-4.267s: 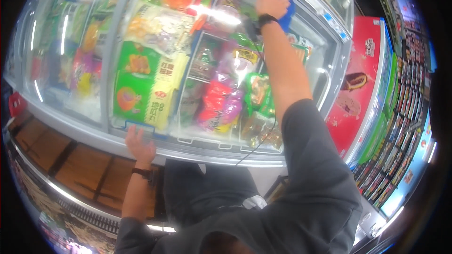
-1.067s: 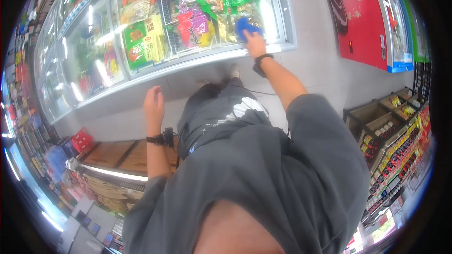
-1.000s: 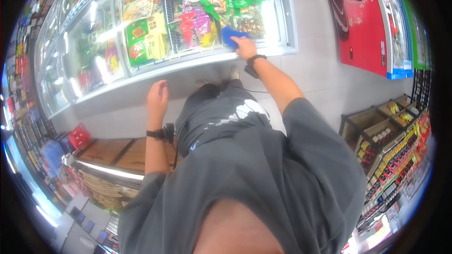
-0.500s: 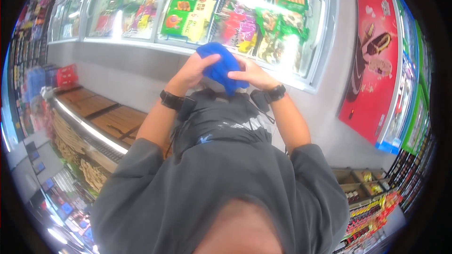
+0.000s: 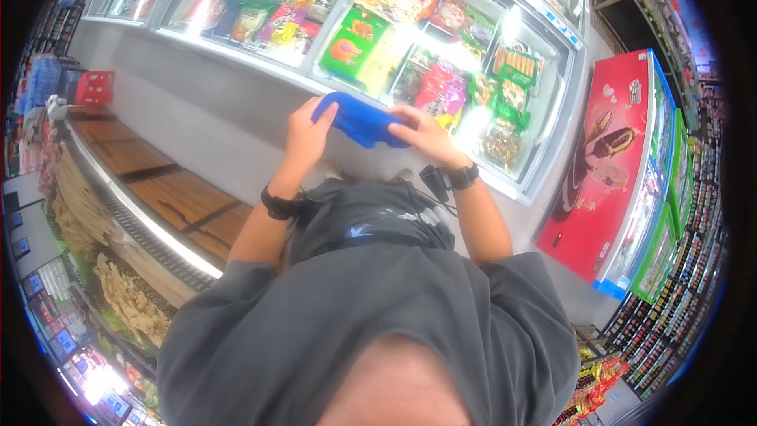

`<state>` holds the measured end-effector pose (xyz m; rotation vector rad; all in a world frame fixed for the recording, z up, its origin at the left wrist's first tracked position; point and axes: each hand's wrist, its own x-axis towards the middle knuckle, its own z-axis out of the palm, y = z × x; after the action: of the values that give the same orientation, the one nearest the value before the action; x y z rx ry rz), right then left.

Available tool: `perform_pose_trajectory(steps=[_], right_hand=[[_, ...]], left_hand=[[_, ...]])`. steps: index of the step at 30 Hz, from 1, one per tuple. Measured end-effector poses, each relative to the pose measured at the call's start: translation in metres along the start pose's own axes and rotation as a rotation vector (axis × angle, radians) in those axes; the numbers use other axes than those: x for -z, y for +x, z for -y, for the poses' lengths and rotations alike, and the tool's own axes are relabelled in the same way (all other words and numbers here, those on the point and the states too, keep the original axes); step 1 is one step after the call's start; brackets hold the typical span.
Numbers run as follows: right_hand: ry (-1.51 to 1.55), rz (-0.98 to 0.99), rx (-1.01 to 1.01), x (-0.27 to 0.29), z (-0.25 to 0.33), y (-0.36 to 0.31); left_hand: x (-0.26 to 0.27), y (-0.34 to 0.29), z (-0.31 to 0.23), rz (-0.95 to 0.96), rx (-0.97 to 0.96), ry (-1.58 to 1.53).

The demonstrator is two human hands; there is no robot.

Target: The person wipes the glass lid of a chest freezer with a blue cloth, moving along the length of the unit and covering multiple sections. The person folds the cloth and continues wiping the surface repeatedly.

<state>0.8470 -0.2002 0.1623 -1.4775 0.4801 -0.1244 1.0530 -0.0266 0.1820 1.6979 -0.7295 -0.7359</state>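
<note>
A blue cloth (image 5: 359, 120) is stretched between my two hands, in front of the near edge of a chest freezer (image 5: 276, 75). My left hand (image 5: 307, 128) pinches its left end, thumb on the near side. The right end is gripped by my right hand (image 5: 430, 136), with the thumb and fingers closed over it. The cloth's lower edge hangs loose between them. Under the freezer's glass lie a green frozen food packet (image 5: 353, 39) and a pink packet (image 5: 441, 87), among several other bags.
On the right stands a red-sided ice cream freezer (image 5: 595, 166). A wooden-topped display counter (image 5: 169, 189) with a bright edge runs along my left. Behind it, near the far left, is a red crate (image 5: 95, 87). Shelves of small goods (image 5: 670, 315) line the right side.
The bunched, folded cloth is now spread wider, its ends drawn apart by my hands. My view has turned, so the freezer appears tilted and more of its far side shows.
</note>
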Motion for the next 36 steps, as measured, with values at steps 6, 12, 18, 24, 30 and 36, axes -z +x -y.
perform_pose_trajectory(steps=[6, 12, 18, 24, 30, 36], right_hand=[[-0.276, -0.009, 0.019, -0.060, 0.041, 0.052], [-0.607, -0.243, 0.472, -0.100, 0.064, 0.084], [-0.465, -0.132, 0.033, -0.094, 0.065, 0.091], [-0.197, -0.155, -0.059, -0.060, 0.062, 0.092], [-0.191, -0.218, -0.217, -0.022, 0.061, 0.135], [0.419, -0.228, 0.051, -0.010, 0.054, 0.166]], left_hand=[[0.070, 0.021, -0.023, 0.197, 0.008, -0.313], [0.114, 0.050, -0.050, 0.528, -0.514, 0.135], [0.154, 0.088, -0.052, 0.603, -0.247, 0.094], [0.162, 0.124, -0.005, 0.538, 0.108, -0.083], [0.114, 0.146, 0.011, 0.181, 0.297, -0.170], [0.035, 0.143, -0.046, 0.386, -0.446, 0.179]])
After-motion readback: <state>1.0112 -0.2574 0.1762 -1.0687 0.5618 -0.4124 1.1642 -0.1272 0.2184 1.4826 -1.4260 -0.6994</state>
